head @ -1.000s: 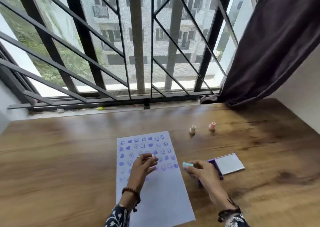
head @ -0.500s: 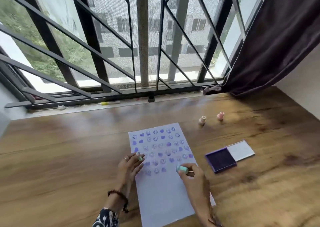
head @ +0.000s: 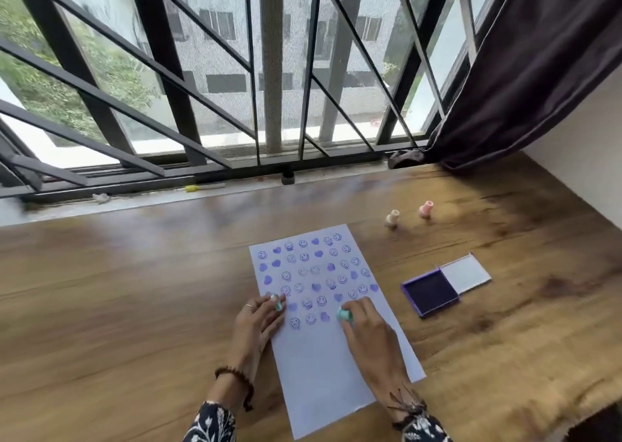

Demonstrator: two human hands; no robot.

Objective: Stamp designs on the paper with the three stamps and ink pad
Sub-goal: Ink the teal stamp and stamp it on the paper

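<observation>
A white paper (head: 323,361) lies on the wooden table, its upper half covered with purple smiley and heart prints. My right hand (head: 368,332) grips a mint-green stamp (head: 344,314) and presses it down on the paper at the right end of the lowest row of prints. My left hand (head: 257,322) rests on the paper's left edge and pinches a small mint-green cap (head: 278,305) in its fingertips. The open purple ink pad (head: 430,294) sits to the right of the paper, its lid (head: 466,273) folded back. A cream stamp (head: 392,218) and a pink stamp (head: 425,209) stand behind it.
The wooden table (head: 117,307) runs to a barred window (head: 269,88) at the back. A dark curtain (head: 538,71) hangs at the right, its end lying on the table's far corner. A white wall borders the right side.
My right hand has carried the mint stamp from beside the ink pad leftwards onto the paper and set it down. The left hand has stayed on the paper's edge.
</observation>
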